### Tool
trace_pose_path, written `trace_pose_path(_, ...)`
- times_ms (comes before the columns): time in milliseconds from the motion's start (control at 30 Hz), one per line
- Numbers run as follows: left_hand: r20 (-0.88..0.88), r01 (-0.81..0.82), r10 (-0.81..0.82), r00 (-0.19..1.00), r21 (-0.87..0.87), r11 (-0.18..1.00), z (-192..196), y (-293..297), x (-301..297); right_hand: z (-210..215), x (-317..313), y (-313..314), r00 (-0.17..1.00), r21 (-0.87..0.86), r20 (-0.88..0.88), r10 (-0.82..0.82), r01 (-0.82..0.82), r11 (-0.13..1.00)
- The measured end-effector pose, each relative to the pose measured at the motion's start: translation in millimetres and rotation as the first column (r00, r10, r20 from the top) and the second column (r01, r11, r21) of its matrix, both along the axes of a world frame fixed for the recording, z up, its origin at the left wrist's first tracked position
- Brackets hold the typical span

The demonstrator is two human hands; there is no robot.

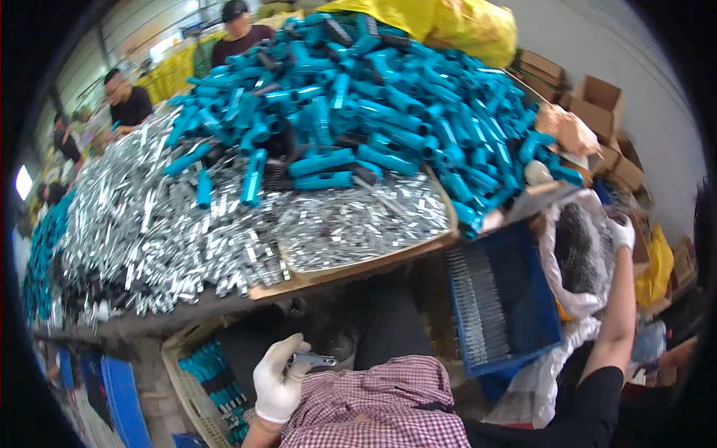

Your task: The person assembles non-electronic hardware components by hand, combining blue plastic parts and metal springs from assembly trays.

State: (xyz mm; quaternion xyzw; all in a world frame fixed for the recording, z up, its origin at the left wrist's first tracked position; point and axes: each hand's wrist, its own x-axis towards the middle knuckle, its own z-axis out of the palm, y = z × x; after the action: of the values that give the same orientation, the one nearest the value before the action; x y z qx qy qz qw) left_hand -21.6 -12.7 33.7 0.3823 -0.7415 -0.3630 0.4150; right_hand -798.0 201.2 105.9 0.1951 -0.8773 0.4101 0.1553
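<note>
My left hand (pixel 278 379), in a white glove, is closed around a small silvery metal part (pixel 315 360) above my lap. The part's outer end sticks out past the fingers to the right. My right arm stretches far out to the right, and my gloved right hand (pixel 622 234) is at the far side of an open white sack (pixel 551 257). Inside the sack lies a mass of tiny dark grey pieces (pixel 581 246), too small to name. The right fingers are turned away and poorly visible, so their grip is unclear.
Teal tubular handles (pixel 388 112) are heaped on the table behind loose silvery metal pieces (pixel 149 231) and a shallow cardboard tray (pixel 358 265). A blue crate (pixel 549 317) with stacked metal parts stands right; a pale basket (pixel 173 366) of teal-handled items, left. Co-workers sit beyond.
</note>
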Motion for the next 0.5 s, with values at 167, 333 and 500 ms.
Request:
trace_pose_path(167,0.009,-0.044,0.044,0.999,0.009,0.999,-6.4,4.9,35.4,66.4,-3.6,-72.8,0.962,0.074,-0.150,0.228,-0.219,0.973)
trace_pose_path(333,0.000,-0.087,0.087,0.996,0.015,0.996,-3.6,-2.6,48.3,151.1,140.1,-220.6,0.755,0.233,-0.387,0.530,-0.476,0.848)
trace_pose_path(500,0.016,-0.108,0.108,0.994,-0.003,0.994,-2.5,-16.4,66.6,198.5,381.9,-375.7,0.497,0.414,-0.417,0.761,-0.642,0.646)
